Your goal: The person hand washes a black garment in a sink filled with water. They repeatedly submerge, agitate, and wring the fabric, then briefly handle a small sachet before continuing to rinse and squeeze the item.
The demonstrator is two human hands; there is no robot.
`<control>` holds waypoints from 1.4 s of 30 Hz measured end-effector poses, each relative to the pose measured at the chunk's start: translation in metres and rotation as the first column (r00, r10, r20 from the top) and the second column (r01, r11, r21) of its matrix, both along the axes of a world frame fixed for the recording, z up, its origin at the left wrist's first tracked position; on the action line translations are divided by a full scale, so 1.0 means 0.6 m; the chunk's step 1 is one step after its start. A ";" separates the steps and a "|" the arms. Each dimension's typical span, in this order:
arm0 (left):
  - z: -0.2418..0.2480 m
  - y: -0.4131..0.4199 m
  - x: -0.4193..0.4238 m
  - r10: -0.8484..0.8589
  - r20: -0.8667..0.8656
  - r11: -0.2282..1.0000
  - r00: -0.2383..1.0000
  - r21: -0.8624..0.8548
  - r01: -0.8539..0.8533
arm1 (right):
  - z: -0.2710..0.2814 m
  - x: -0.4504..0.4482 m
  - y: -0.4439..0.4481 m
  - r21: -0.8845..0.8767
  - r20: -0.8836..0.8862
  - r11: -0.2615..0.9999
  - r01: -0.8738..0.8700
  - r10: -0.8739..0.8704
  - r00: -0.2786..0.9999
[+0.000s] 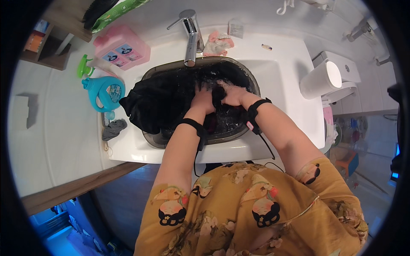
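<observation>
A dark translucent plastic basin point(253, 80) stands in the white sink, with dark water and black cloth point(160, 96) in it. Part of the cloth hangs over the basin's left rim. My left hand point(203, 98) presses on the wet cloth near the middle, its fingertips at the water. Just right of it, my right hand point(233, 93) is at a bunched fold of the same black cloth, its fingers partly hidden by water and fabric; whether it grips the fold is unclear. Each wrist wears a black strap. The chrome faucet point(191, 41) reaches over the basin's back rim.
Left of the basin stand a pink jug point(123, 48), a green-topped spray bottle point(85, 66), a teal detergent bottle point(105, 92) and a grey cloth point(113, 129). A pink and grey cloth point(218, 44) lies behind the faucet's right side. A white cylindrical container point(320, 80) is at right.
</observation>
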State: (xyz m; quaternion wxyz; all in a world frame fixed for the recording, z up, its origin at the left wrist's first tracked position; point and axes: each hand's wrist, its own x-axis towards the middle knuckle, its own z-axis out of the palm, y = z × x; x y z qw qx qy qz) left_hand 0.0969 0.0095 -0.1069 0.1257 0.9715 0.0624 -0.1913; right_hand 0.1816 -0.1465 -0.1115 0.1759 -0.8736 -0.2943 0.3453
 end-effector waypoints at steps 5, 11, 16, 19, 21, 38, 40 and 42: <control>0.037 0.001 -0.040 0.377 0.237 0.882 0.896 -0.388 -0.268 | -0.025 0.014 -0.031 0.353 -0.495 0.747 0.563 -0.362 0.790; 0.044 -0.009 -0.079 0.677 -0.323 0.217 0.661 -0.771 -0.599 | -0.009 -0.063 -0.030 -0.082 -0.993 0.025 0.996 -0.082 -0.079; 0.059 -0.016 -0.060 0.628 -0.181 0.248 0.757 -0.875 -0.415 | 0.025 -0.110 -0.066 0.141 -0.977 0.085 0.986 -0.146 0.153; 0.076 -0.027 -0.052 0.535 0.125 0.529 0.835 -0.820 -0.217 | 0.047 -0.089 -0.135 0.335 -0.586 0.733 0.592 -0.329 0.740; 0.074 -0.028 -0.055 0.256 0.494 0.796 0.831 -0.595 0.109 | 0.055 -0.087 -0.154 0.269 -0.089 0.947 0.178 -0.159 0.983; 0.030 -0.076 -0.089 -0.166 -0.116 0.986 0.979 -0.050 0.161 | 0.038 -0.108 -0.070 -0.400 0.224 0.859 -0.319 0.429 0.875; 0.039 -0.076 -0.069 -0.168 -0.151 0.986 0.974 -0.014 0.168 | 0.036 -0.094 -0.062 -0.396 0.191 0.862 -0.317 0.415 0.889; 0.035 -0.065 -0.046 -0.180 -0.160 0.984 0.971 -0.039 0.176 | 0.031 -0.081 -0.056 -0.382 0.179 0.875 -0.297 0.386 0.905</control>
